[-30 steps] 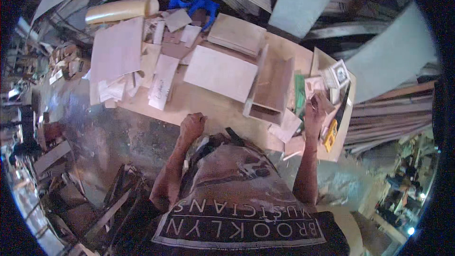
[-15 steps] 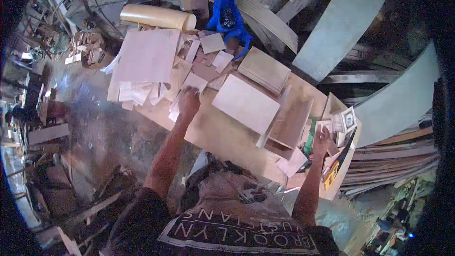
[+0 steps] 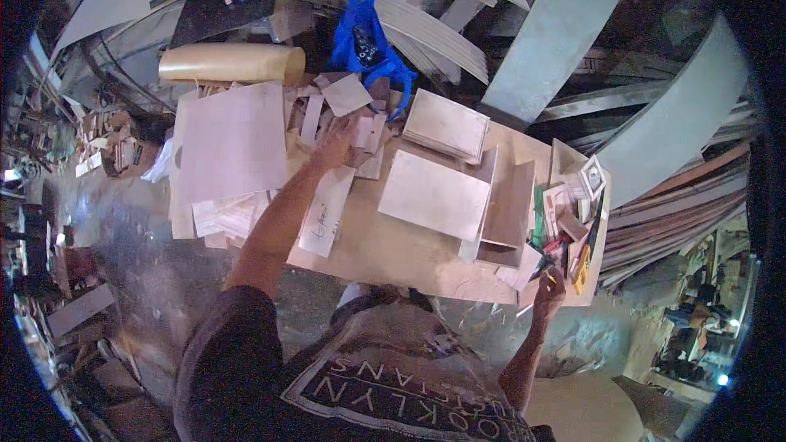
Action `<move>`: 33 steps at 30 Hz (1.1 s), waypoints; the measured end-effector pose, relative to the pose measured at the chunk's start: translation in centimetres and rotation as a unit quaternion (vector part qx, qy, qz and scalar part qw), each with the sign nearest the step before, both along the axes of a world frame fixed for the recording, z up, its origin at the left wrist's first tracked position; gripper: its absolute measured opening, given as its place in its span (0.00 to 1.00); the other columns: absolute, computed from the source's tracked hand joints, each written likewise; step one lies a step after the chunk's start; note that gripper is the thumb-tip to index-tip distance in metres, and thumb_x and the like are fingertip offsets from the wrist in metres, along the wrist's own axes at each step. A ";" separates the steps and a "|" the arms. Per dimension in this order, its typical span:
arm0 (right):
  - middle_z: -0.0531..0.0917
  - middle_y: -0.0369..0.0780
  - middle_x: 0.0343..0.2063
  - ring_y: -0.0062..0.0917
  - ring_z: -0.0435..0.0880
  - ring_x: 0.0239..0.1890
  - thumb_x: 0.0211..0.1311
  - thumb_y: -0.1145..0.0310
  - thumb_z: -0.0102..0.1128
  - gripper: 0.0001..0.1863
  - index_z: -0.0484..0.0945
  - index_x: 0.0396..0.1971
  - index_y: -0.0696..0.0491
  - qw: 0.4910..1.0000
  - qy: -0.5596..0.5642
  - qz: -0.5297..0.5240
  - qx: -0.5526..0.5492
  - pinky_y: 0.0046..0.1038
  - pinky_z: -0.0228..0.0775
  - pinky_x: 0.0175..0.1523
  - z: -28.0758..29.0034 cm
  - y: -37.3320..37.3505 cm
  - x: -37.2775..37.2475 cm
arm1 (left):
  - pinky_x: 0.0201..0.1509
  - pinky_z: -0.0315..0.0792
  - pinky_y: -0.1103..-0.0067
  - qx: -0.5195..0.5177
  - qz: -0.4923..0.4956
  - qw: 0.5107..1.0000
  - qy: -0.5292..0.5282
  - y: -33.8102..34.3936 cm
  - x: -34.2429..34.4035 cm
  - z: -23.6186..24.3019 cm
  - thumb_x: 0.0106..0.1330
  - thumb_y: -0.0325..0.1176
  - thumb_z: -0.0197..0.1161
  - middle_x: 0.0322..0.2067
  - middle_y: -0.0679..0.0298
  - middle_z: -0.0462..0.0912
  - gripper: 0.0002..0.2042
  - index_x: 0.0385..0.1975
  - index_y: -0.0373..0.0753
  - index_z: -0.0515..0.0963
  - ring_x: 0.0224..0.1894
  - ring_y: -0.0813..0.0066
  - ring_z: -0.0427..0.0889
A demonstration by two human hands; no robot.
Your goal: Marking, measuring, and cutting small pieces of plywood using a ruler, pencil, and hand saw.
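My left hand reaches over a heap of small wood offcuts, fingers spread beside a pale wooden block; whether it touches the block I cannot tell. Below that wrist lies a long pale strip of wood with handwriting on it. At the near right edge of the worktable, my right hand is closed with its fingertips together around a slim, yellow-tipped, pencil-like stick. Close by it are a pale offcut and a yellow tool.
A large pale panel covers the table's left side, with a rolled tan sheet behind it. Boxy wooden pieces stand mid-table beside an open wooden box. A blue bag hangs at the back. Long boards lean behind.
My left hand has moved farther over the offcut heap, and the written-on strip now shows. My right hand has drawn back toward the table's near edge. The view has shifted.
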State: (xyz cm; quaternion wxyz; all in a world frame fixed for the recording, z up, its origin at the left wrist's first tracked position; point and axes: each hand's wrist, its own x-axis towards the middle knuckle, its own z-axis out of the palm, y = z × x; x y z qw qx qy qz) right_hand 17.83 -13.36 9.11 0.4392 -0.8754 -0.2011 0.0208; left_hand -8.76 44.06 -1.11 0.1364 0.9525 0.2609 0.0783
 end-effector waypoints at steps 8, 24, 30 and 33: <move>0.79 0.39 0.33 0.21 0.77 0.32 0.61 0.72 0.60 0.11 0.77 0.42 0.60 0.999 0.004 0.028 -0.021 0.24 0.72 0.38 -0.5 2.8 -0.7 | 0.66 0.57 0.54 0.103 -0.024 0.991 -0.087 -1.9 1.5 1.3 0.44 0.43 0.71 0.63 0.52 0.63 0.43 0.63 0.36 0.60 0.65 0.48 0.61; 0.82 0.41 0.41 0.25 0.81 0.43 0.63 0.74 0.55 0.14 0.77 0.48 0.57 0.987 0.095 0.103 0.077 0.27 0.74 0.48 8.0 9.5 -4.2 | 0.57 0.69 0.63 -0.078 0.158 0.939 -0.294 -10.4 -4.6 10.7 0.45 0.39 0.74 0.57 0.44 0.67 0.47 0.66 0.33 0.54 0.58 0.52 0.70; 0.83 0.42 0.39 0.24 0.82 0.40 0.59 0.77 0.58 0.21 0.73 0.55 0.58 0.919 0.100 0.366 0.106 0.26 0.73 0.48 14.3 18.2 -11.3 | 0.55 0.69 0.65 -0.203 0.106 0.920 -0.317 -23.1 -0.1 20.0 0.48 0.33 0.73 0.55 0.49 0.68 0.47 0.67 0.31 0.50 0.57 0.56 0.70; 0.82 0.43 0.36 0.22 0.81 0.40 0.61 0.79 0.57 0.17 0.75 0.51 0.60 0.918 0.156 0.351 0.102 0.25 0.76 0.43 15.3 18.2 -11.9 | 0.54 0.70 0.64 -0.279 0.069 0.907 -0.308 -28.0 3.0 20.7 0.48 0.34 0.73 0.53 0.49 0.68 0.46 0.65 0.30 0.51 0.56 0.55 0.71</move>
